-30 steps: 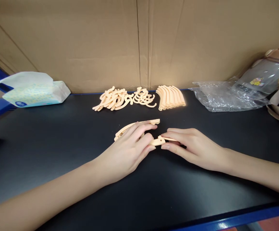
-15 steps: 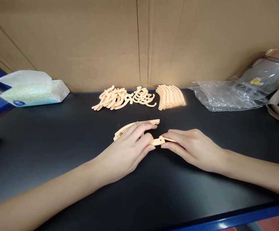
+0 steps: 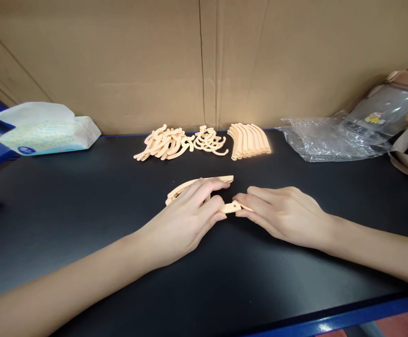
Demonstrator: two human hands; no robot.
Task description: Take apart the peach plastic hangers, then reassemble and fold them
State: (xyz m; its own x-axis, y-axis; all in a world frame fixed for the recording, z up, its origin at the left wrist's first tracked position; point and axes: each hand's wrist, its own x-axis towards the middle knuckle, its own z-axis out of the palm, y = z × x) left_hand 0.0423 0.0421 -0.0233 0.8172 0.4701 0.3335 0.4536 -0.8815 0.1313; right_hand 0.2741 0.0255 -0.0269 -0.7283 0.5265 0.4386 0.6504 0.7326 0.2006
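My left hand (image 3: 186, 220) rests on the black table (image 3: 84, 201) with its fingers closed on a curved peach plastic piece (image 3: 193, 183) whose far arm sticks out past the fingertips. Its thumb presses a short peach end piece (image 3: 231, 207). My right hand (image 3: 284, 215) pinches that same end piece from the right, fingertips meeting the left thumb. Behind the hands lie three groups of peach parts: a heap of hooked pieces (image 3: 163, 143), a smaller tangle of curled pieces (image 3: 209, 140) and a fanned row of curved strips (image 3: 248, 140).
A tissue pack (image 3: 45, 128) lies at the back left. Crumpled clear plastic bags (image 3: 330, 138) and a bag with straps (image 3: 407, 140) fill the back right. A cardboard wall (image 3: 204, 61) closes the back. The table's blue front edge (image 3: 347, 320) runs near me.
My right hand has crept slightly left and closed more over the small end piece. The left hand and its curved piece have barely moved.
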